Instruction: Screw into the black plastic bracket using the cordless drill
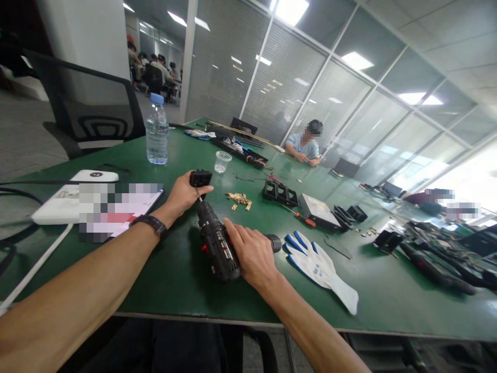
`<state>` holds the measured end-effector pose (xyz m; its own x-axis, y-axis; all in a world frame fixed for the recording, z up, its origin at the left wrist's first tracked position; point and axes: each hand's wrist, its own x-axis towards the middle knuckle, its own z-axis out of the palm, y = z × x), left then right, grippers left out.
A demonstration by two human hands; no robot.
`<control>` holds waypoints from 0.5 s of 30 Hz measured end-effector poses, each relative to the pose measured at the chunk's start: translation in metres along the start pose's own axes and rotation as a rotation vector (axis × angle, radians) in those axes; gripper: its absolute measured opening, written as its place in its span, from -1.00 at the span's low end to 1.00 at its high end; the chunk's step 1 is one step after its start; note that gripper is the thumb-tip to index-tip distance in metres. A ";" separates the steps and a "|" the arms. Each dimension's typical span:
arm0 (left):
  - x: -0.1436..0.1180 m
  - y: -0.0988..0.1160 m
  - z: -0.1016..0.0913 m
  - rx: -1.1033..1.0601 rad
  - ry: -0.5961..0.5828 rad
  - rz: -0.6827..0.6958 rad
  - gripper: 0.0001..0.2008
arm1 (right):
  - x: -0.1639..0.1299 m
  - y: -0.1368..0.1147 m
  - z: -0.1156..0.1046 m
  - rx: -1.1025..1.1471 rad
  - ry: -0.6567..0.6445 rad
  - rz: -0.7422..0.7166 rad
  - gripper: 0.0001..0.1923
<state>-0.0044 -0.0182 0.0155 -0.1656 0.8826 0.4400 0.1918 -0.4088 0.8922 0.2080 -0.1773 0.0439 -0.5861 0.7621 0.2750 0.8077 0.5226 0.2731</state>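
My left hand (186, 192) is closed round a small black plastic part (201, 178), holding it above the green table. In my right hand (254, 251) is a black cordless drill (217, 241), lying on its side with its nose pointing away from me. The drill's bit reaches up to the black part by my left fingers; whether it sits in a screw is too small to tell. Just beyond the drill lies a loose pile of small brass-coloured metal pieces (239, 200). A white work glove with blue fingertips (314, 263) lies right of my right hand.
A water bottle (157, 132), a clear plastic cup (222, 162), a white box-shaped device (58, 204) and a phone (134, 207) stand or lie left. Rightward are a black frame (280, 194), an orange-handled screwdriver (305, 219) and cables (438, 254). A person (306, 145) sits across the table.
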 end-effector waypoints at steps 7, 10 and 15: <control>-0.001 0.002 0.000 0.008 0.001 -0.009 -0.45 | 0.001 0.001 -0.002 -0.007 -0.024 0.002 -0.44; -0.001 0.002 0.000 0.005 -0.011 -0.004 -0.47 | 0.001 0.000 -0.003 -0.013 -0.033 0.006 -0.44; 0.000 -0.001 0.000 -0.023 -0.008 -0.011 -0.46 | 0.001 0.000 -0.005 -0.030 -0.053 0.007 -0.45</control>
<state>-0.0042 -0.0180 0.0143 -0.1594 0.8890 0.4293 0.1677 -0.4042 0.8992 0.2067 -0.1785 0.0492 -0.5755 0.7853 0.2284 0.8090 0.5058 0.2993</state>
